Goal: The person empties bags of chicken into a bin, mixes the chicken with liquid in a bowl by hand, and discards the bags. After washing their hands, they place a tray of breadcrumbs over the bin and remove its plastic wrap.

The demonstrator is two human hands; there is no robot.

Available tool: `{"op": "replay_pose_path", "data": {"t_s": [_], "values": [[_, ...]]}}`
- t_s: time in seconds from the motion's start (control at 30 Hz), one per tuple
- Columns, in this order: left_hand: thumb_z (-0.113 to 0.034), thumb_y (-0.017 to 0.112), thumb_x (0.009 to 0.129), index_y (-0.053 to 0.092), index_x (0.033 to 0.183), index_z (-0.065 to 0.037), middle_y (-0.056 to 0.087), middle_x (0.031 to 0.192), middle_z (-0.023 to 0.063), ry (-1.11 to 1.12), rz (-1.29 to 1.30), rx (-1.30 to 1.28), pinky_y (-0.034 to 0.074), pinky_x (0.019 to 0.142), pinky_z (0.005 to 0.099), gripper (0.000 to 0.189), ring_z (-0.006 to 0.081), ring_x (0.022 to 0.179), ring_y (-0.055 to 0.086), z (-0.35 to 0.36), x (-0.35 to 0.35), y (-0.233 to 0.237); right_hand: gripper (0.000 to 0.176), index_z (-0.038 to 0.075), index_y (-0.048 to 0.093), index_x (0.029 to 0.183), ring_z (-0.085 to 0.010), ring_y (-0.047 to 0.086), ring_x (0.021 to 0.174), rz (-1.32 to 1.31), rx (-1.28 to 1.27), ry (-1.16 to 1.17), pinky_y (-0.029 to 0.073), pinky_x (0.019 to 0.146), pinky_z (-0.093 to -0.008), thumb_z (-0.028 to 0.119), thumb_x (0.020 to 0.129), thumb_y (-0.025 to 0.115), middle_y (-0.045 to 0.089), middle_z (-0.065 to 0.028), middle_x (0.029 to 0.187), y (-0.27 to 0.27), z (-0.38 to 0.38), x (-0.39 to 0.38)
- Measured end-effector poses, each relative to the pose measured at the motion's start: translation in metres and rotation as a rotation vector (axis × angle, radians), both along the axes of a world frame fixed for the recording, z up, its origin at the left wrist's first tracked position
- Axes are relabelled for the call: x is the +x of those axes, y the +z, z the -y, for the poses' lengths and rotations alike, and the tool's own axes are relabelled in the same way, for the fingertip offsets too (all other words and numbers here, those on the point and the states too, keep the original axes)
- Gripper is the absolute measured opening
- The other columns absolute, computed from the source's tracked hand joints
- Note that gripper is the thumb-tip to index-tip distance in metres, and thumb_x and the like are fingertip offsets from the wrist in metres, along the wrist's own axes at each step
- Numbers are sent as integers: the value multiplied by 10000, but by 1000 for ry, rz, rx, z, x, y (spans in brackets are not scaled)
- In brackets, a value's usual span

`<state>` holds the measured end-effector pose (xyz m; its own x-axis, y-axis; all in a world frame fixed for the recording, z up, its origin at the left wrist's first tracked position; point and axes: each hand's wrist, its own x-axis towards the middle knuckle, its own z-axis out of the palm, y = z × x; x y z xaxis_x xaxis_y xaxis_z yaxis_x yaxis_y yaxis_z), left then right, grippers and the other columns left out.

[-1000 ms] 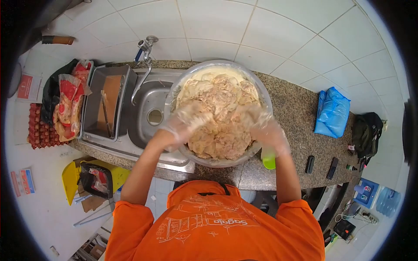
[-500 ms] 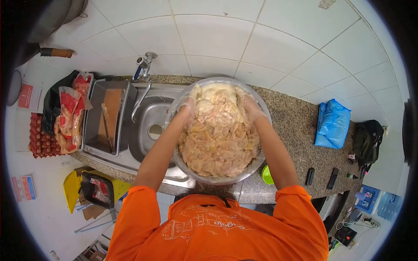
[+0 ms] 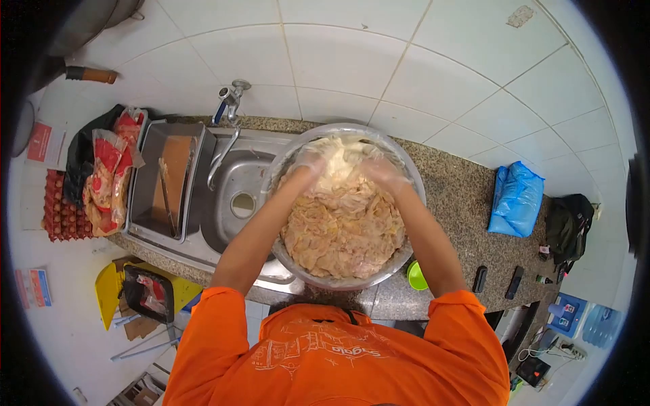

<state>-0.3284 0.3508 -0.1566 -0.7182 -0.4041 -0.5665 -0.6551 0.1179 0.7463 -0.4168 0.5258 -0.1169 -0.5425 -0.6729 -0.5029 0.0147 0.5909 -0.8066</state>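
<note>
A large round metal bowl (image 3: pixel 414 223) holds a heap of raw, pale meat pieces (image 3: pixel 342 237) that look like chicken. Toward the far side of the heap the meat has a whiter, creamy coating. My left hand (image 3: pixel 313 164), in what looks like a thin clear glove, presses into the far left of this pale part. Opposite it, my right hand (image 3: pixel 384 172), gloved the same way, works into the far right. Motion smears the fingers of both hands, and the meat partly hides them.
Left of the bowl are a sink (image 3: pixel 227 203), a tap (image 3: pixel 230 101) and a grey tub (image 3: pixel 139 210) beside red-and-clear packages (image 3: pixel 108 183). On the granite counter (image 3: pixel 450 203) lie a green cup (image 3: pixel 418 275), a blue bag (image 3: pixel 516 199) and two dark devices. An open yellow bin (image 3: pixel 105 294) stands at lower left.
Both hands have moved inward from the bowl's sides, over the far part of the meat. The pale meat between them has been pushed and folded. The view has shifted slightly.
</note>
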Motion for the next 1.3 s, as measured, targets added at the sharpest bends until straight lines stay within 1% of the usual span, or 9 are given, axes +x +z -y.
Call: {"op": "replay_pose_path", "data": {"t_s": [0.23, 0.47, 0.53, 0.67, 0.73, 0.87, 0.93, 1.03, 1.3], "values": [[-230, 569, 814, 632, 1096, 62, 658, 1016, 251, -1000, -582, -1331, 445, 916, 478, 411, 351, 998, 625, -47, 120, 29, 603, 136, 374, 1466, -325, 454, 1311, -615, 226, 755, 262, 1150, -444, 416, 938, 449, 525, -168, 1379, -39, -65, 114], [-126, 502, 822, 542, 1284, -42, 606, 1198, 189, -1367, -41, -853, 433, 987, 397, 471, 372, 1111, 562, -47, 199, 68, 532, 110, 503, 1370, -332, 530, 1230, -503, 164, 691, 380, 1075, -456, 395, 921, 498, 563, -156, 1336, 60, -117, 114], [-108, 489, 856, 521, 1307, -47, 575, 1258, 211, -973, -576, -846, 410, 1033, 402, 456, 384, 1173, 525, -32, 210, 66, 488, 57, 569, 1290, -352, 582, 1147, -319, -1, 333, 449, 1003, -441, 357, 905, 543, 600, -173, 1273, 84, -123, 96], [-95, 472, 885, 497, 1331, -64, 514, 1348, 209, -631, -434, -707, 371, 1079, 414, 448, 388, 1236, 484, -15, 222, 37, 420, 1, 593, 1223, -368, 599, 1103, -153, -300, -50, 465, 980, -424, 271, 906, 540, 610, -204, 1238, 46, -143, 59], [-108, 438, 903, 367, 1448, -39, 500, 1333, 288, -691, -209, -930, 389, 1070, 439, 554, 429, 1241, 476, -7, 216, 12, 393, -28, 593, 1180, -373, 588, 1119, -791, 564, 399, 469, 966, -399, 249, 923, 487, 598, -233, 1242, 19, -136, 38], [-250, 439, 979, 456, 1380, -88, 407, 1464, 184, -602, 213, -485, 347, 1101, 419, 432, 354, 1326, 414, -16, 146, 23, 387, -10, 583, 1181, -382, 574, 1139, -622, 496, 126, 465, 952, -410, 244, 932, 430, 595, -216, 1253, -93, -123, 2], [-562, 447, 933, 303, 1502, -138, 487, 1409, 188, 527, 207, 391, 394, 1043, 515, 724, 327, 1288, 473, -39, 109, 70, 467, 10, 543, 1272, -392, 559, 1145, -348, 542, 328, 441, 980, -385, 318, 954, 395, 590, -202, 1268, -21, -87, 11], [-752, 357, 868, 291, 1506, -176, 283, 1556, 107, 141, 225, 987, 358, 1056, 543, 863, 307, 1366, 368, 8, 99, -41, 514, 34, 507, 1330, -344, 539, 1174, 51, 130, -19, 412, 1009, -355, 377, 967, 390, 566, -178, 1311, -61, -77, 5], [-701, 328, 911, 275, 1508, -101, 374, 1500, 144, 285, 144, 645, 348, 1059, 555, 848, 322, 1324, 427, -31, 64, -14, 582, 47, 496, 1363, -228, 529, 1188, 336, -169, -167, 386, 1012, -313, 468, 965, 442, 556, -121, 1326, -70, -53, 26]]}}
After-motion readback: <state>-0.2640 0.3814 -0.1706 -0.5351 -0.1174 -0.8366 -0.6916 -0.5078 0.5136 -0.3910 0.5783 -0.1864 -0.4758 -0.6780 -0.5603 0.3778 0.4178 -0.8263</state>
